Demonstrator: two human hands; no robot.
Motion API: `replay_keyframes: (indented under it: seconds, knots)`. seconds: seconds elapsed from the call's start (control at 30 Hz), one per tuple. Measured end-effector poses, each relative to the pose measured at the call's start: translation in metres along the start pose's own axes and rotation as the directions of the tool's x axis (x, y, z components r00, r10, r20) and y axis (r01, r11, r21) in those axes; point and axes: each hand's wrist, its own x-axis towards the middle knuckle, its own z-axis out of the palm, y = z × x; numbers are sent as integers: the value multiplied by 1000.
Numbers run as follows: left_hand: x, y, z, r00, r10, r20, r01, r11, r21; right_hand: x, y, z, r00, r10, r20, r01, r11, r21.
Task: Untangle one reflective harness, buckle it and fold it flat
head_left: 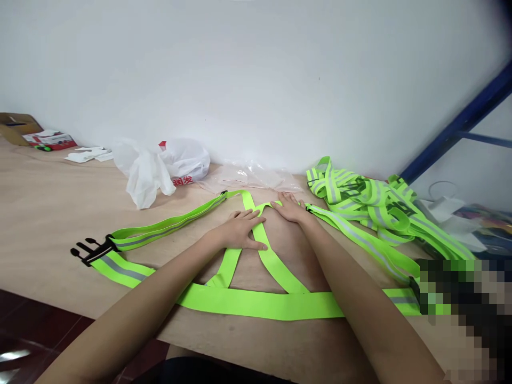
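A neon-green strap harness [260, 303] lies spread over the brown table surface, its wide band running along the near side and two straps crossing above it. My left hand [242, 230] rests open on the crossing straps, fingers spread and pointing right. Farther up and to the right, my right hand [288, 207] lies flat at the harness's upper strap, fingers extended. A black buckle [94, 249] sits at the harness's left end. Near my right wrist is a small black slider. Both forearms pass over the wide band and hide parts of it.
Behind the harness, clear plastic bags [256, 175] lie against the wall. White plastic bags [148, 170] stand at back left, with a red-and-white box [54, 141] beyond. At right are a heap of green reflective straps [360, 197], a blue metal frame [452, 133] and a pixelated area.
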Motion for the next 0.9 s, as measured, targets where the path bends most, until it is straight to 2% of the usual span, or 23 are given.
replay_keyframes:
  seconds: [0.43,0.57,0.67,0.77,0.9]
  knots:
    - [-1,1,-1,999,23,35,-22,999,-32,14,8,4,1000,22,-6,-23,996,-91]
    - [-1,6,-1,998,-6,70,6,1000,-12,12,8,5,999,8,-49,-14,993,-116]
    - [-3,10,-1,996,-15,92,15,1000,4,8,9,11,990,-37,-135,21,993,-116]
    - [-3,11,1,995,-22,95,20,1000,14,2,5,19,970,-100,-220,94,995,-39]
    - [-1,8,3,998,-22,63,24,999,-36,-27,-19,21,950,-193,-244,218,973,79]
